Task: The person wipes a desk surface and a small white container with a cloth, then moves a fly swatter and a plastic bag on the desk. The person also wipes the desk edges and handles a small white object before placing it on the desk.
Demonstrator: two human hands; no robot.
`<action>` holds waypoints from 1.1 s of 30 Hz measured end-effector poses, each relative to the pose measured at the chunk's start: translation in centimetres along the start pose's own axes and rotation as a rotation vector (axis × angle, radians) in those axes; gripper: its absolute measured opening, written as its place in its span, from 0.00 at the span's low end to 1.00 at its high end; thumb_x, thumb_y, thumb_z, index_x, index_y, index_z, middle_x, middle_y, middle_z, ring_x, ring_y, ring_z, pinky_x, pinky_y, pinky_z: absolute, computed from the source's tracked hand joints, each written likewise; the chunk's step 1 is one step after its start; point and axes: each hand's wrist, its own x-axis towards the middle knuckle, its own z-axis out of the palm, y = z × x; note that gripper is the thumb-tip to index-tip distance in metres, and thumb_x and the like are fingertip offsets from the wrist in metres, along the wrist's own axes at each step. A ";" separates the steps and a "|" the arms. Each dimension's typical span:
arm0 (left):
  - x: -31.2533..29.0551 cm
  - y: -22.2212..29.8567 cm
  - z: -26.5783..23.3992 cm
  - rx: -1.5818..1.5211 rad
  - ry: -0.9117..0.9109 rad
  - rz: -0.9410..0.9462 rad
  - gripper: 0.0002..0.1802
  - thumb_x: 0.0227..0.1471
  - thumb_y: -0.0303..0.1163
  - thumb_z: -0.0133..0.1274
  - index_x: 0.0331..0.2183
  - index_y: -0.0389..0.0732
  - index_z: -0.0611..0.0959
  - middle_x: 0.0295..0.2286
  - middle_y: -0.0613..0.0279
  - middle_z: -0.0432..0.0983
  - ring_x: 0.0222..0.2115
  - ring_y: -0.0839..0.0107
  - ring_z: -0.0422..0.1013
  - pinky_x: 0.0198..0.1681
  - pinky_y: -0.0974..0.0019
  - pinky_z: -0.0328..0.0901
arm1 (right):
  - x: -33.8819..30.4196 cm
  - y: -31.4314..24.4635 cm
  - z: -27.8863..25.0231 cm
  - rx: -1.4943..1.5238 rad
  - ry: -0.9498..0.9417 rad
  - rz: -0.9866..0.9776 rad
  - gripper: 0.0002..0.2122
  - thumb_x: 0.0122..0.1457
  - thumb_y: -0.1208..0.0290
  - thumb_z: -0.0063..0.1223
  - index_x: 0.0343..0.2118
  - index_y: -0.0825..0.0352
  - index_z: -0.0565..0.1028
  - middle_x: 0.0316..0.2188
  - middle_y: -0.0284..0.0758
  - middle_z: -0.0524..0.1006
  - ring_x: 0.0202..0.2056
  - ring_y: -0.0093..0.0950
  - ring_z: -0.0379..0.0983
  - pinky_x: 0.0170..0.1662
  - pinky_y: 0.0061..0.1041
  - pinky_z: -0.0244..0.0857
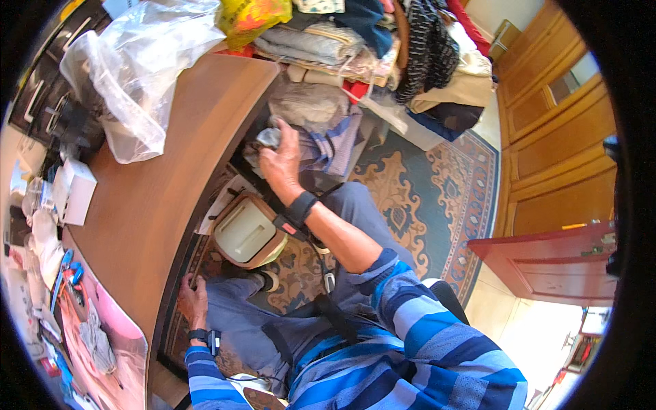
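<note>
While a person in a blue striped top sits beside a curved wooden tabletop [171, 178], the right hand [281, 158] reaches forward under its edge and rests on a bundle of grey and purple cloth [321, 143], fingers curled down over the fabric; whether they actually pinch it cannot be told. The bundle lies on the floor just beyond the person's knees, at the foot of a high heap of folded clothes and blankets [362, 41]. The left hand [193, 297] is low at the person's side, closed around the tabletop's edge. Both wrists wear dark bands. Between the two hands, near the person's knee, a round wooden-rimmed stool with a pale seat [246, 231] stands on a patterned blue and tan rug [424, 198]. On the tabletop, a large crumpled clear plastic bag [130, 75] lies at the far end, and a small white box [76, 193] sits near its left edge. Wooden panelled cabinet doors [553, 157] line the right side of the room, with one reddish door [553, 263] standing open.
</note>
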 end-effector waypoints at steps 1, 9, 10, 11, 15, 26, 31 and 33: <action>0.2 0.2 -0.1 0.020 -0.016 -0.044 0.28 0.60 0.52 0.56 0.54 0.44 0.86 0.49 0.42 0.85 0.51 0.40 0.79 0.52 0.43 0.72 | -0.5 1.5 0.0 -0.030 -0.025 0.074 0.31 0.53 0.80 0.58 0.63 0.68 0.72 0.53 0.50 0.75 0.57 0.49 0.74 0.62 0.38 0.68; 0.2 -0.2 0.3 0.150 0.020 0.030 0.30 0.62 0.53 0.54 0.55 0.42 0.84 0.50 0.43 0.85 0.51 0.41 0.79 0.55 0.45 0.71 | -0.4 3.8 -2.5 0.438 -0.266 0.887 0.14 0.61 0.73 0.63 0.49 0.68 0.79 0.39 0.34 0.83 0.38 0.29 0.79 0.44 0.34 0.76; 0.3 -0.6 0.7 0.113 0.043 0.041 0.30 0.62 0.53 0.55 0.55 0.43 0.84 0.50 0.43 0.85 0.51 0.40 0.79 0.55 0.44 0.71 | 0.0 2.5 -3.4 0.571 -0.335 0.834 0.12 0.61 0.73 0.62 0.47 0.67 0.79 0.38 0.32 0.82 0.37 0.28 0.78 0.43 0.33 0.76; 0.3 -1.1 1.1 0.098 0.073 0.044 0.29 0.62 0.53 0.55 0.55 0.43 0.84 0.50 0.43 0.84 0.52 0.40 0.79 0.55 0.44 0.71 | 0.4 0.9 -4.2 0.681 -0.380 0.806 0.09 0.62 0.73 0.61 0.44 0.66 0.79 0.37 0.31 0.81 0.37 0.26 0.78 0.42 0.32 0.75; 0.3 -2.5 2.0 0.176 0.145 0.012 0.29 0.61 0.54 0.56 0.55 0.45 0.85 0.50 0.40 0.84 0.52 0.40 0.79 0.55 0.43 0.71 | 1.6 -5.9 -6.8 0.814 -0.266 0.646 0.08 0.66 0.72 0.57 0.46 0.65 0.80 0.41 0.32 0.83 0.42 0.29 0.81 0.49 0.32 0.77; -3.4 3.0 -0.3 -0.003 0.030 0.209 0.38 0.61 0.52 0.61 0.64 0.38 0.75 0.56 0.41 0.80 0.54 0.41 0.78 0.57 0.44 0.72 | -4.6 -13.7 -3.0 0.791 -0.345 0.564 0.15 0.70 0.77 0.51 0.57 0.62 0.72 0.51 0.32 0.78 0.49 0.30 0.78 0.51 0.33 0.76; -8.0 8.7 -4.9 -0.392 -0.241 0.220 0.46 0.59 0.47 0.65 0.69 0.35 0.66 0.60 0.43 0.76 0.52 0.50 0.79 0.55 0.51 0.74 | -12.0 -17.1 -2.6 0.719 -0.423 0.628 0.15 0.69 0.76 0.52 0.58 0.61 0.72 0.53 0.31 0.76 0.54 0.28 0.73 0.59 0.32 0.68; -10.7 10.2 -7.5 -0.500 -0.145 0.279 0.44 0.57 0.43 0.67 0.66 0.35 0.67 0.55 0.41 0.79 0.49 0.49 0.80 0.52 0.49 0.75 | -15.0 -18.9 -2.7 0.694 -0.493 0.673 0.14 0.68 0.73 0.51 0.55 0.61 0.73 0.52 0.32 0.76 0.53 0.28 0.72 0.58 0.32 0.67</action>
